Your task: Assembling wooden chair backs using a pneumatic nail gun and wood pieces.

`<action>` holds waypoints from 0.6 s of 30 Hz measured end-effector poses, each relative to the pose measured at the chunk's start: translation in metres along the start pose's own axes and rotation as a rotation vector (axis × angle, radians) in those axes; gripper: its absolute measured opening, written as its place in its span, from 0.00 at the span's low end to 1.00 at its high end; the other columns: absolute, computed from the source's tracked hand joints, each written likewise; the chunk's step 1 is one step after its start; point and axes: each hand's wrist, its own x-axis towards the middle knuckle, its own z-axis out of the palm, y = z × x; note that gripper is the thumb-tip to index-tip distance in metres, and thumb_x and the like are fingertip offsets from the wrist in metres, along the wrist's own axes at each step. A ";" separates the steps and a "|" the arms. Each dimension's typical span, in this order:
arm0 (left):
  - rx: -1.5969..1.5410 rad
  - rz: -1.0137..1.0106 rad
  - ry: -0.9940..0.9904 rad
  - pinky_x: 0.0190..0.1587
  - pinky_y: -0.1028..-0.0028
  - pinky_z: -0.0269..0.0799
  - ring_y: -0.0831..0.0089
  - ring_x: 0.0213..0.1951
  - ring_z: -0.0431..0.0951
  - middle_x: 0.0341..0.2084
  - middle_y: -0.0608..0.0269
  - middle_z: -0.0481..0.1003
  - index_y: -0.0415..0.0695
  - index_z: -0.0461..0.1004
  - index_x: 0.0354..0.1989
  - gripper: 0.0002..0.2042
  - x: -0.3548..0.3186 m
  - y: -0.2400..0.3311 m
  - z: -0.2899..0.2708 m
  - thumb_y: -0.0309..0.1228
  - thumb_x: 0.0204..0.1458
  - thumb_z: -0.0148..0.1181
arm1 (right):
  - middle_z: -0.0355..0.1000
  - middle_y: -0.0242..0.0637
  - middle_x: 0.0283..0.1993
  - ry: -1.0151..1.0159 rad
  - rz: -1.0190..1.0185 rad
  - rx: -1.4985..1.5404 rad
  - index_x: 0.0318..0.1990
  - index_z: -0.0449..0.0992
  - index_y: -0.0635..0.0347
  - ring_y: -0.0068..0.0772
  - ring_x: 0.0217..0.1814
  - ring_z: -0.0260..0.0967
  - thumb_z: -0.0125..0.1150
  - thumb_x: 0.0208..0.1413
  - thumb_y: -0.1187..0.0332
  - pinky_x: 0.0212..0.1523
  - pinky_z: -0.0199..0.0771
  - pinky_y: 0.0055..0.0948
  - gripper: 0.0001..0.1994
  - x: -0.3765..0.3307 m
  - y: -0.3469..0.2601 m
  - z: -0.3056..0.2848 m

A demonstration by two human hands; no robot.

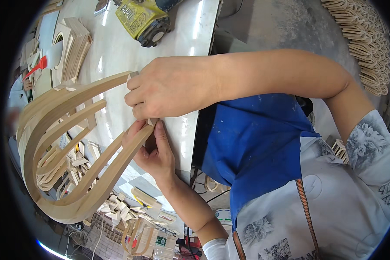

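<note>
A large pale bentwood frame [67, 213], curved like a U with slender legs, stands over the table's left part. My left hand [154, 151], lower in the head view, is closed around the end of one leg, thumb on its near side. My right hand [173, 86], above it, lies palm down with curled fingers across the frame's ends. Small angled wood ends show on both sides of the right hand; what joins them beneath is hidden. The two hands nearly touch.
A yellow-green power tool [144, 21] lies on the pale table [182, 41]. Stacked wooden pieces [76, 50] and a white bottle with a red nozzle [41, 65] stand at far left. Loose wood blocks [119, 208] lie below. Bent wood parts [362, 47] are piled at upper right.
</note>
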 end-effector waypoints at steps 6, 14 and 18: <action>0.101 0.008 -0.129 0.60 0.69 0.72 0.70 0.53 0.76 0.52 0.55 0.76 0.33 0.72 0.59 0.18 0.000 -0.001 -0.010 0.20 0.62 0.67 | 0.75 0.28 0.37 -0.023 -0.018 0.015 0.34 0.83 0.56 0.33 0.47 0.75 0.66 0.51 0.69 0.43 0.82 0.32 0.04 0.002 0.003 0.002; 0.114 0.024 -0.106 0.58 0.70 0.72 0.71 0.51 0.77 0.50 0.57 0.76 0.34 0.73 0.58 0.17 0.001 0.000 -0.007 0.20 0.62 0.67 | 0.75 0.27 0.37 -0.010 -0.048 0.023 0.33 0.82 0.56 0.33 0.46 0.74 0.65 0.51 0.68 0.42 0.83 0.32 0.04 0.002 0.007 0.003; 0.109 0.028 -0.102 0.58 0.70 0.72 0.71 0.51 0.77 0.50 0.57 0.76 0.34 0.73 0.58 0.17 0.001 0.000 -0.008 0.19 0.62 0.66 | 0.77 0.27 0.40 -0.060 -0.036 0.054 0.35 0.83 0.55 0.35 0.50 0.75 0.64 0.54 0.68 0.44 0.84 0.34 0.05 0.003 0.006 -0.002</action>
